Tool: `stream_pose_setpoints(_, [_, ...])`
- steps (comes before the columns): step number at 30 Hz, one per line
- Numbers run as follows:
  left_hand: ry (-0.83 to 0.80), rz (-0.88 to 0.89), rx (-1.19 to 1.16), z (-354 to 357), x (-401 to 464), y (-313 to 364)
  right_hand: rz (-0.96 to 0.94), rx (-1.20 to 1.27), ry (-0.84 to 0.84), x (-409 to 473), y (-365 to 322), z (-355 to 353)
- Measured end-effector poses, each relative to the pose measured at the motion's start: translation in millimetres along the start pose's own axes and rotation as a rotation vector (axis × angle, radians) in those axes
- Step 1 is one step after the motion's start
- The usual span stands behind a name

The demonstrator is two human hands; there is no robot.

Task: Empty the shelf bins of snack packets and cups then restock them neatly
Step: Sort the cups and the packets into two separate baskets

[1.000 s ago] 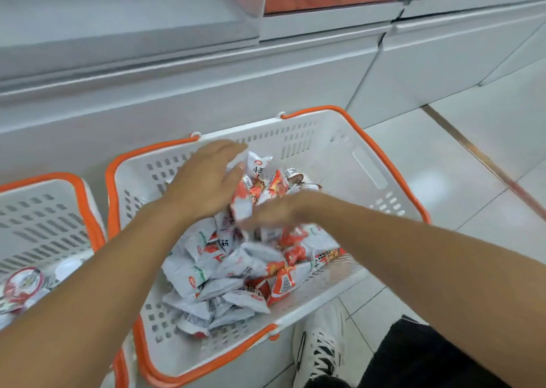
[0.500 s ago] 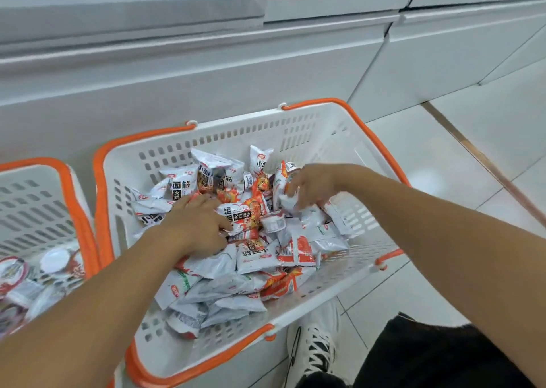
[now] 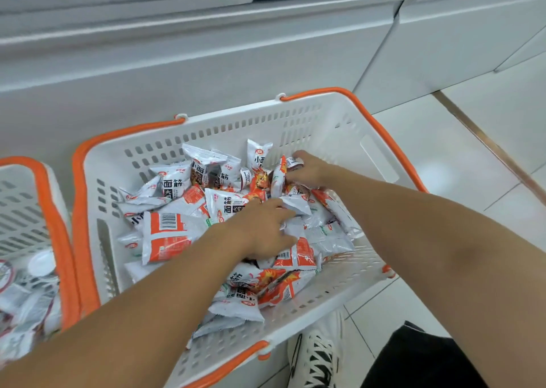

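The snack packets (image 3: 206, 210) are heaped loosely in a white basket (image 3: 325, 121) with orange handles, set on the floor below the shelf base (image 3: 206, 56). The left hand (image 3: 263, 228) is laid on the middle of the heap, its fingers curled over a few packets, seemingly to gather a bunch. The right hand (image 3: 307, 166) is reached to the far edge of the pile, fingers closed around packets there. A second basket (image 3: 26, 210), just beside the first, is seen to hold cups (image 3: 41, 262) and more packets. A laced shoe (image 3: 316, 358) is seen on the tiled floor (image 3: 443, 151) near the basket.
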State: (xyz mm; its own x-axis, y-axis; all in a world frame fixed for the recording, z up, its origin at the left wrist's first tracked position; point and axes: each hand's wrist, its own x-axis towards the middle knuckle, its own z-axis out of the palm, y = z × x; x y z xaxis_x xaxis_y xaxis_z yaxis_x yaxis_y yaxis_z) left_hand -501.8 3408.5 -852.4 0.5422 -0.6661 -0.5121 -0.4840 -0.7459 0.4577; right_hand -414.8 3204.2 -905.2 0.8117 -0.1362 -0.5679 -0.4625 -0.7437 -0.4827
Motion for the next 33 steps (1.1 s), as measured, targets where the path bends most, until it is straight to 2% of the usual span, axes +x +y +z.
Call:
stream_pose_setpoints(2, [-0.097, -0.058, 0.144, 6, 3, 4, 0.032, -0.053, -0.026, 3, -2, -3])
stream_pose_setpoints(4, [-0.099, -0.095, 0.189, 6, 1, 8, 0.075, -0.094, -0.05, 9, -2, -1])
stream_pose_setpoints(6, [-0.08, -0.119, 0.188, 3, 1, 6, 0.061, -0.106, -0.027, 15, -2, 9])
stream_pose_setpoints(9, [-0.037, -0.153, 0.084, 5, -1, 0, 0.036, -0.276, 0.053, 21, 3, 21])
stream_pose_setpoints(14, [0.33, -0.095, -0.29, 5, -2, -7, -0.016, -0.212, 0.178, 17, 1, 21])
stream_pose_setpoints(16, [0.396, -0.127, -0.413, 2, -3, -11, -0.027, -0.179, 0.247, 11, 2, 13])
stream_pose_setpoints(18, [0.423, -0.141, -0.438, 0, -4, -18, -0.014, -0.055, 0.293, 0, -7, -3])
stream_pose_setpoints(23, [0.577, -0.089, -0.576, -5, -16, -16, 0.163, 0.335, 0.102, -38, -28, -46])
stream_pose_setpoints(25, [0.657, -0.061, -0.693, -26, -16, -14, 0.084, 0.392, -0.013, -64, -40, -73])
stream_pose_setpoints(27, [0.876, -0.166, -0.827, -48, -127, -68, -0.131, 0.36, -0.334, -115, -144, -29])
stream_pose_setpoints(29, [0.822, -0.081, -0.88, -88, -132, -71, -0.305, 0.323, -0.352, -161, -163, -62])
stream_pose_setpoints(30, [0.782, -0.084, -0.866, -107, -138, -70, -0.326, 0.335, -0.348, -176, -173, -67])
stream_pose_setpoints(33, [0.709, -0.258, -0.696, -141, -190, -101, -0.477, 0.284, -0.436, -216, -218, -38])
